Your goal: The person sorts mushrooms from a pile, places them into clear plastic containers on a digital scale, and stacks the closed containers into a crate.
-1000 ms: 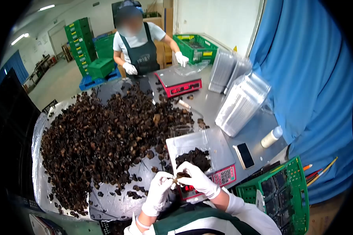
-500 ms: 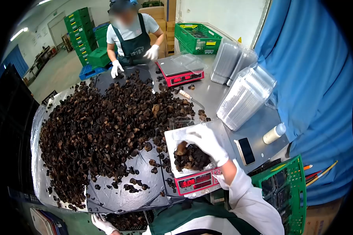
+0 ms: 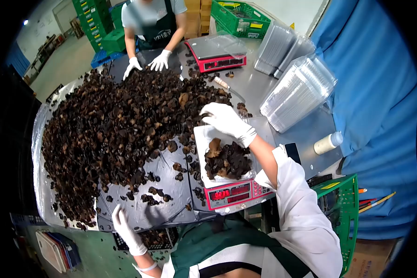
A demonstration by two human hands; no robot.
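Note:
My right hand (image 3: 228,121), in a white glove, reaches over the far edge of the near scale beside the heap; its fingers curl down, and whether they hold anything is hidden. Gloved too, my left hand (image 3: 126,231) is raised over the near table edge, fingers apart and empty. Dark mushroom-like pieces (image 3: 227,160) sit in a clear tray on the near scale (image 3: 200,139), whose red display (image 3: 229,193) is lit. A large heap of similar dark pieces (image 3: 111,134) covers the left of the table.
Across the table, a co-worker (image 3: 155,23) has both gloved hands at the heap. A second scale (image 3: 217,48), stacked clear trays (image 3: 299,90), a knife (image 3: 221,82), a bottle (image 3: 328,142) and a phone (image 3: 292,153) lie around. Green crates (image 3: 241,18) stand behind, another (image 3: 340,217) at right.
My hands have parted. My right hand moved from the tray to the scale's far edge; my left rose from below the table edge. The co-worker's hands came together at the heap.

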